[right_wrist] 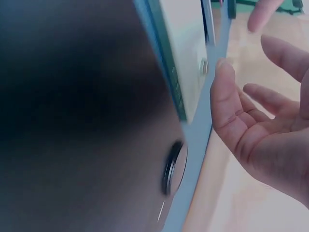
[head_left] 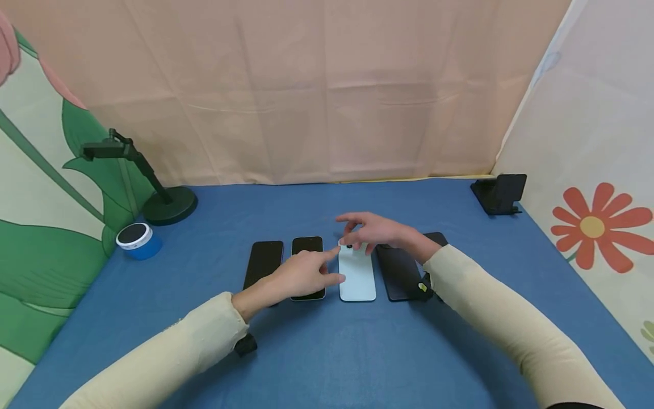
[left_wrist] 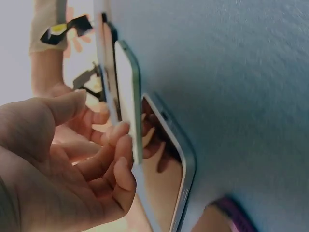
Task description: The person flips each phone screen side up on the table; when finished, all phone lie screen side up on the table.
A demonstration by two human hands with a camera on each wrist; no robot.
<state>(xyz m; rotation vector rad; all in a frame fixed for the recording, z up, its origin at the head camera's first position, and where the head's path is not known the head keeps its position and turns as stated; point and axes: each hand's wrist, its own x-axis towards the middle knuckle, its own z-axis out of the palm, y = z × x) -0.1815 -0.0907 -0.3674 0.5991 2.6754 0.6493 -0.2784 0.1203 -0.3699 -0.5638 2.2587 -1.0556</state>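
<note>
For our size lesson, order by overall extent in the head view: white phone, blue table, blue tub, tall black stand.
1. Blue table
2. Tall black stand
3. White phone, partly covered
4. Blue tub

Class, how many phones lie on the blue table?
4 clearly, left to right: a black phone, a pale-rimmed phone partly behind the left hand, a white phone, a dark phone. The dark corner beyond the right forearm may be a fifth, mostly hidden.

Hidden from us
Either side of the white phone, the left hand part-covers a black-screened phone, the right wrist a dark phone.
</note>
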